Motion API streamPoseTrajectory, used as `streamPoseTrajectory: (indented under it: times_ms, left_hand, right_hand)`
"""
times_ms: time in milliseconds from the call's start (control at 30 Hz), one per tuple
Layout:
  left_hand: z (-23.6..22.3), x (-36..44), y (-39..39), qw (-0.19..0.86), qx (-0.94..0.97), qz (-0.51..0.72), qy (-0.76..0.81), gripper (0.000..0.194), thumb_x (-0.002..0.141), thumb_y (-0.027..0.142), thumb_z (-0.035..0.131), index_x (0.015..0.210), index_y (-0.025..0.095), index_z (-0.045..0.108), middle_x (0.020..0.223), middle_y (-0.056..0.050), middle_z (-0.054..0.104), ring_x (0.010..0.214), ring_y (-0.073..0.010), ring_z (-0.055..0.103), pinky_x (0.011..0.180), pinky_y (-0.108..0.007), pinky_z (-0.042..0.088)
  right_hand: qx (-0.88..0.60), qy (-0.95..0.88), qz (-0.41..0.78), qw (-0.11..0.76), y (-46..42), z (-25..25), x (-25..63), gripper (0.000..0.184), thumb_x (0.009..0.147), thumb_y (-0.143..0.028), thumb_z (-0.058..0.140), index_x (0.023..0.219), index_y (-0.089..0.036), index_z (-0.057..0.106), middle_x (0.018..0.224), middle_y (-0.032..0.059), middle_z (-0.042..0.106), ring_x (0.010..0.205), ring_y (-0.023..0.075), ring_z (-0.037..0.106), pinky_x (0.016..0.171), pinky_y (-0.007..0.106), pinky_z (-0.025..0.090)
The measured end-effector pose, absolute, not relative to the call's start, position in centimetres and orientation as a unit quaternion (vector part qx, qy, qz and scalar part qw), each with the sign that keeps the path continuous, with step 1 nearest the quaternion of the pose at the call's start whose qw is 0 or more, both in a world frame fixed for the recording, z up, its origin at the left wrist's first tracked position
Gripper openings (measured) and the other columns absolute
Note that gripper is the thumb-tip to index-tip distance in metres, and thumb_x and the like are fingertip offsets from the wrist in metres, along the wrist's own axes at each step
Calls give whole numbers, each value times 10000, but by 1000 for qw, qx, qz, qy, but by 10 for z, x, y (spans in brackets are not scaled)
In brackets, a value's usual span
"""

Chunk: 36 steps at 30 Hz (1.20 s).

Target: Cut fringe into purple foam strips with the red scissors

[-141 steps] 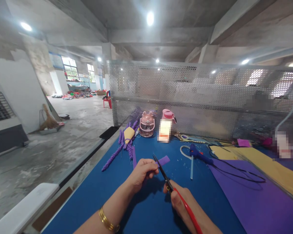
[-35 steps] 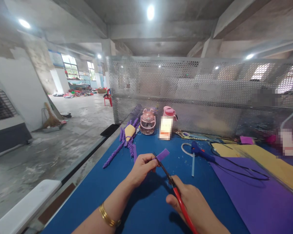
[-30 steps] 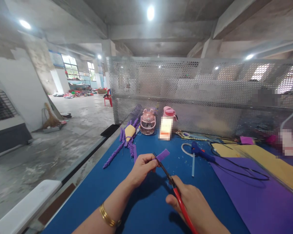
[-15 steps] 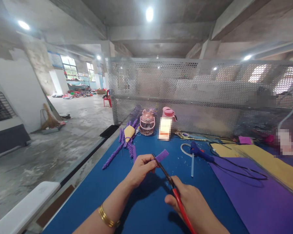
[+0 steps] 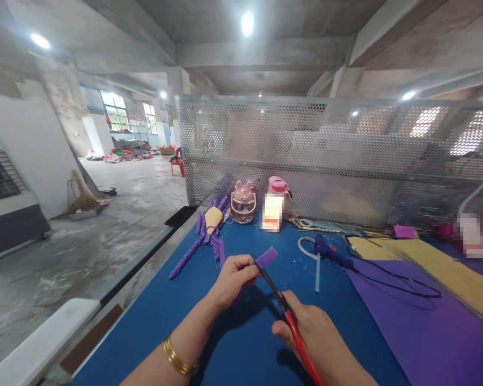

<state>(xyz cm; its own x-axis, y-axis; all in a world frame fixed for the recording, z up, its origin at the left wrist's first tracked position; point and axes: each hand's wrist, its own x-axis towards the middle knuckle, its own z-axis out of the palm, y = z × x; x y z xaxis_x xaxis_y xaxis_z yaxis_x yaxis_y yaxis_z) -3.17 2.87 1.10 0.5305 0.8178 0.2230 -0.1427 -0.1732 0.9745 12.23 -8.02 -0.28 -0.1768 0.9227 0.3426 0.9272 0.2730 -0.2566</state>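
My left hand (image 5: 231, 279) pinches a small purple foam strip (image 5: 267, 257) above the blue table (image 5: 233, 343); the strip's far edge is cut into a fringe. My right hand (image 5: 314, 335) is closed on red-handled scissors (image 5: 292, 321). Their dark blades (image 5: 268, 276) point up and left and meet the strip next to my left fingertips. A gold bangle (image 5: 177, 362) circles my left wrist.
A blue glue gun (image 5: 328, 252) with a black cord lies right of the hands, beside a large purple sheet (image 5: 418, 327) and a yellow sheet (image 5: 438, 268). Purple foam stems (image 5: 197, 244), a pink cup (image 5: 242, 202) and a pink bottle (image 5: 277, 201) stand before a perforated metal screen (image 5: 326, 155).
The strip now shows a fringe of cuts that it lacked 4.7 s ago, and it sits slightly higher. My right hand has shifted a little right along the scissors; in the last second little moved.
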Motion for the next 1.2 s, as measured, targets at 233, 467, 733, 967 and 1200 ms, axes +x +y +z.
streamPoseTrajectory:
  times_ms: [233, 467, 733, 967, 1200]
  left_hand:
    - [12, -31, 27, 594, 636, 412, 271, 183, 691, 276, 548, 591, 130, 595, 466, 27, 466, 446, -68, 353, 467, -206, 242]
    - [13, -31, 27, 595, 634, 412, 272, 190, 687, 280, 555, 573, 131, 588, 465, 23, 467, 452, -72, 357, 471, -210, 244]
    - [13, -32, 27, 610, 623, 412, 264, 184, 672, 276, 552, 577, 123, 591, 446, 24, 463, 443, -69, 347, 462, -210, 234]
    - [12, -32, 28, 611, 624, 409, 264, 180, 672, 265, 551, 575, 119, 588, 441, 28, 466, 436, -65, 349, 458, -206, 228]
    - [11, -32, 29, 607, 632, 412, 250, 166, 683, 246, 550, 583, 123, 598, 451, 29, 467, 444, -66, 351, 467, -206, 238]
  right_hand:
    - [-618, -761, 0, 197, -80, -6, 123, 539, 878, -630, 193, 930, -176, 479, 505, 0, 580, 449, 211, 591, 413, 239, 236]
    - [-621, -760, 6, 194, -80, -7, 123, 596, 869, -647, 134, 954, -169, 481, 502, 3, 564, 448, 218, 578, 422, 242, 242]
    - [-621, -758, 24, 199, -81, -4, 121, 622, 848, -676, 128, 949, -176, 484, 504, 0, 567, 437, 205, 563, 422, 242, 229]
    - [-619, -758, 33, 203, -81, -4, 121, 567, 876, -638, 158, 957, -179, 480, 518, 1, 577, 458, 212, 580, 424, 246, 228]
    - [-627, -756, 19, 189, -80, -4, 120, 521, 852, -648, 276, 971, -178, 466, 535, -5, 579, 503, 236, 611, 442, 246, 230]
